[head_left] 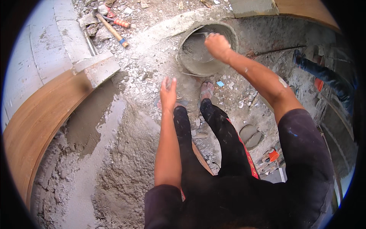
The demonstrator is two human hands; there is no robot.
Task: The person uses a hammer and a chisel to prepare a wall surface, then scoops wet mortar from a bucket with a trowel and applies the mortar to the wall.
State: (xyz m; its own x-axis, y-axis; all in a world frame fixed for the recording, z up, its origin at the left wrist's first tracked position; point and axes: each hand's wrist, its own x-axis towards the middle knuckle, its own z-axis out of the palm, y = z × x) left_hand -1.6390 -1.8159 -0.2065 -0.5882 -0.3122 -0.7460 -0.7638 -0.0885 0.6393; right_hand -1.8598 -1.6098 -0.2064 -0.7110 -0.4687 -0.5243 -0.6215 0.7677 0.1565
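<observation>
My right hand (219, 46) is closed in a fist over the far side of a round bucket (183, 70) of wet grey mortar (195, 49). It grips what looks like a trowel (203, 33); only a thin pale metal part shows beside the fist, and the blade cannot be made out. My left hand (167, 93) hangs in the air, nearer to me and left of the bucket, with fingers stretched and apart. Nothing is in it. The bucket stands on rubble-strewn ground just beyond my feet.
A hammer (110, 29) and an orange-handled tool (121, 23) lie at the far left. Curved wooden formwork (45, 126) borders wet concrete (126, 160) on the left. Another person's trousered leg (326, 72) shows at right. A smaller mortar-filled container (249, 134) sits right of my legs.
</observation>
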